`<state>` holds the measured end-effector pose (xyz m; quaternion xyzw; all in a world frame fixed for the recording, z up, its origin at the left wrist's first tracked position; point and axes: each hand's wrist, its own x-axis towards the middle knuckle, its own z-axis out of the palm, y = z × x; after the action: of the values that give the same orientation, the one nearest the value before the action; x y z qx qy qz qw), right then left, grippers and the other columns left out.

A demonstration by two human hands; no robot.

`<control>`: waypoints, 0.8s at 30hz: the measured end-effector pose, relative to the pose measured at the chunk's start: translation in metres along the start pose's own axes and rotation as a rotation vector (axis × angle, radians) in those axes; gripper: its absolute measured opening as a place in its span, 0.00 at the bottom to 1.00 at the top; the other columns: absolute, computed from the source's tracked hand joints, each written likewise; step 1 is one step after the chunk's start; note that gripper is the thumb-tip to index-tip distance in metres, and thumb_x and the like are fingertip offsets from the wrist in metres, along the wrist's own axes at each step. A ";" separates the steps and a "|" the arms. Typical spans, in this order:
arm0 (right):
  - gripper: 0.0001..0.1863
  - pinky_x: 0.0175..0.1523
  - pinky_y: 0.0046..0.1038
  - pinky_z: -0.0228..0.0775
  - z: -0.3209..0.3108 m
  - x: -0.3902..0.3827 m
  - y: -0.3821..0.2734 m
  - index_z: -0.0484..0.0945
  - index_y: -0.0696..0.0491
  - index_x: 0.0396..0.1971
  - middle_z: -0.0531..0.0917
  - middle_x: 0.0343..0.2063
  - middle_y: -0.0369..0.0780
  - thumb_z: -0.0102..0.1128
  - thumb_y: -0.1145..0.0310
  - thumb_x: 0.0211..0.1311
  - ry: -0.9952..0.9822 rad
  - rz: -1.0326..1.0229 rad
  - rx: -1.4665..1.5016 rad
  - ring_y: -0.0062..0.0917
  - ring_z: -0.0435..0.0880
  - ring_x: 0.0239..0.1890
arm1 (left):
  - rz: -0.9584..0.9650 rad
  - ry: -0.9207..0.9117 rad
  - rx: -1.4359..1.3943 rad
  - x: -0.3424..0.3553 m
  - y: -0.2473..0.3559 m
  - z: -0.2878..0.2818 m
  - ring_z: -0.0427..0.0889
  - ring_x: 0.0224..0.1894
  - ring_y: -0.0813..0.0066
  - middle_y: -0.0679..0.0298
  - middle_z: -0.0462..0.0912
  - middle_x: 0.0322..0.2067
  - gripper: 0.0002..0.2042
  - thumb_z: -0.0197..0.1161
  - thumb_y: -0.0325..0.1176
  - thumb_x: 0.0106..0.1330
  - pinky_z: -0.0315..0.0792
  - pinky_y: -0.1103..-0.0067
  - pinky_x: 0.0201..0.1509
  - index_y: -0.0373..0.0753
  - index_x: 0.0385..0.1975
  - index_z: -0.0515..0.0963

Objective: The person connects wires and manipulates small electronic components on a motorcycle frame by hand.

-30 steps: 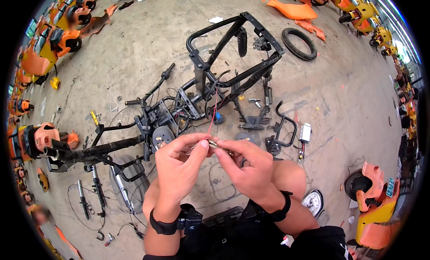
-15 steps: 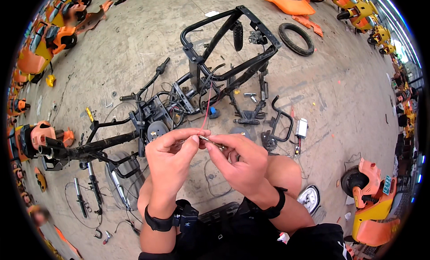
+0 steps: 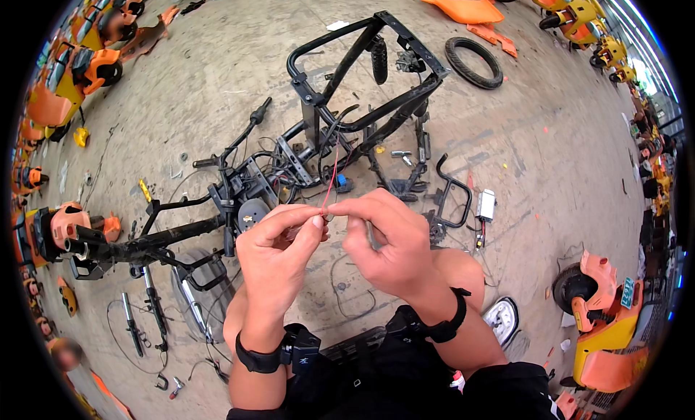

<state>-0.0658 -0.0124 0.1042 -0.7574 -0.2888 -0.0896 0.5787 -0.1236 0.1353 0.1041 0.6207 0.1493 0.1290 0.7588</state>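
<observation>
My left hand (image 3: 279, 246) is closed, pinching a thin red wire (image 3: 332, 180) between thumb and index finger. The wire runs up from the fingertips to the black tubular scooter frame (image 3: 369, 123) on the floor ahead. My right hand (image 3: 387, 239) is to its right, its index finger stretched to the wire at the left fingertips. The thumb is held apart from that index tip and the other fingers curl into the palm. Whatever those curled fingers hold, if anything, is hidden.
Beyond my hands lie handlebars and tangled cables (image 3: 289, 159). A black tyre (image 3: 473, 62) and an orange panel (image 3: 460, 6) are at far right. A silver box (image 3: 486, 205) lies right, shock absorbers (image 3: 132, 324) left. Yellow-orange scooters (image 3: 608, 340) stand around the edges.
My right hand has opened its thumb away from the index finger. The slim metal piece between the hands no longer shows. My left hand keeps its pinch. The view has shifted slightly.
</observation>
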 end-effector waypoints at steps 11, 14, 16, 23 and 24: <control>0.10 0.20 0.22 0.53 0.000 0.006 0.006 0.87 0.54 0.34 0.70 0.15 0.33 0.73 0.74 0.50 -0.074 0.035 -0.045 0.15 0.62 0.15 | -0.110 0.046 0.001 0.000 0.006 -0.002 0.84 0.34 0.80 0.61 0.87 0.33 0.06 0.66 0.21 0.64 0.78 0.84 0.39 0.29 0.39 0.84; 0.09 0.21 0.23 0.53 0.003 0.007 0.004 0.87 0.54 0.33 0.71 0.16 0.33 0.72 0.75 0.50 -0.095 0.075 0.002 0.15 0.62 0.15 | -0.040 0.009 0.060 0.001 0.008 -0.005 0.83 0.34 0.80 0.62 0.86 0.33 0.06 0.66 0.21 0.63 0.77 0.85 0.39 0.29 0.39 0.84; 0.09 0.20 0.23 0.53 0.003 0.006 0.006 0.86 0.54 0.32 0.71 0.15 0.33 0.72 0.76 0.48 -0.074 0.059 -0.004 0.15 0.63 0.15 | -0.060 0.012 0.014 0.001 0.009 -0.002 0.82 0.33 0.81 0.63 0.85 0.33 0.06 0.67 0.20 0.63 0.76 0.86 0.38 0.29 0.38 0.84; 0.10 0.18 0.23 0.53 0.003 0.007 0.006 0.86 0.52 0.29 0.70 0.14 0.34 0.74 0.77 0.43 0.044 -0.095 -0.134 0.16 0.64 0.13 | 0.307 0.003 0.386 0.006 0.008 0.000 0.81 0.32 0.80 0.60 0.84 0.34 0.08 0.68 0.18 0.56 0.74 0.84 0.37 0.31 0.36 0.84; 0.10 0.18 0.23 0.53 0.003 0.006 0.006 0.86 0.51 0.29 0.70 0.14 0.34 0.74 0.77 0.42 0.049 -0.104 -0.140 0.16 0.64 0.13 | 0.362 0.015 0.408 0.005 0.006 -0.001 0.81 0.32 0.79 0.60 0.84 0.34 0.09 0.68 0.18 0.55 0.74 0.84 0.37 0.31 0.36 0.84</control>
<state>-0.0581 -0.0082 0.1016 -0.7775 -0.3064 -0.1580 0.5260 -0.1196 0.1392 0.1096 0.7765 0.0644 0.2343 0.5814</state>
